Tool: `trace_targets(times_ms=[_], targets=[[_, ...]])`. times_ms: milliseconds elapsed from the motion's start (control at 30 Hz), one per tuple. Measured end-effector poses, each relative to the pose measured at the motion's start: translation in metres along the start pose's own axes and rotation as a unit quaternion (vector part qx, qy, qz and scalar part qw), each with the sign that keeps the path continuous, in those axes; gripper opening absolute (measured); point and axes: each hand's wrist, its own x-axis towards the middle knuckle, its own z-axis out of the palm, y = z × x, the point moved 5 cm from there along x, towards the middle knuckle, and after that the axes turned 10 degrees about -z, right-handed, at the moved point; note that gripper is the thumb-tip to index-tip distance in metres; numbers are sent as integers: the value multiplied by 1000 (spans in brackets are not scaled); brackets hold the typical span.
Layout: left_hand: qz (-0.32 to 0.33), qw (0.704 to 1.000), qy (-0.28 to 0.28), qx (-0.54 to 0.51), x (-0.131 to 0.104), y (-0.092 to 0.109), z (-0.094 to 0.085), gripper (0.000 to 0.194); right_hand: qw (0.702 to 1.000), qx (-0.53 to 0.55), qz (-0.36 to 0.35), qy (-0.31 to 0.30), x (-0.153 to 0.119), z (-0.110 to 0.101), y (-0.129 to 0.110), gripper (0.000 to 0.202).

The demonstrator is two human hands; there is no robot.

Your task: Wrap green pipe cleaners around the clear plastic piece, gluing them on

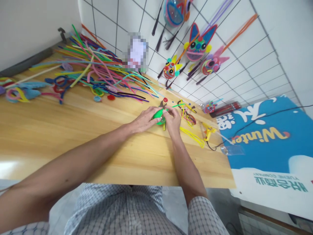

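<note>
Near the middle of the wooden table, a rounded bright green craft piece lies between my two hands; it looks like coiled pipe cleaner. My left hand holds its left side, with the thumb along the near edge. My right hand is closed at its right side, fingertips pinched on the green. A thin green strand sticks out beyond the right fingers. Dark jaws, like those of pliers, show just past the piece. A yellow handle-like end shows below, and the rest is covered by my hands.
A pile of colourful pipe cleaners spreads across the back left. Red and blue discs lie nearer. To the right are yellow strands and a yellow glue gun with a black cord. Decorated masks hang on the tiled wall.
</note>
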Motion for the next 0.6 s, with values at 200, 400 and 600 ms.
trace_targets(times_ms=[200,400,600], targets=[[-4,1000,9,-1,0,-2,1,62,992,-115,-47,0,1,-11,-9,25],[-6,1000,2,5,0,-1,1,64,992,-85,-94,-15,0,-14,-8,28],[-3,1000,5,1,0,-2,1,64,988,-78,-128,-47,-13,-21,-4,41]])
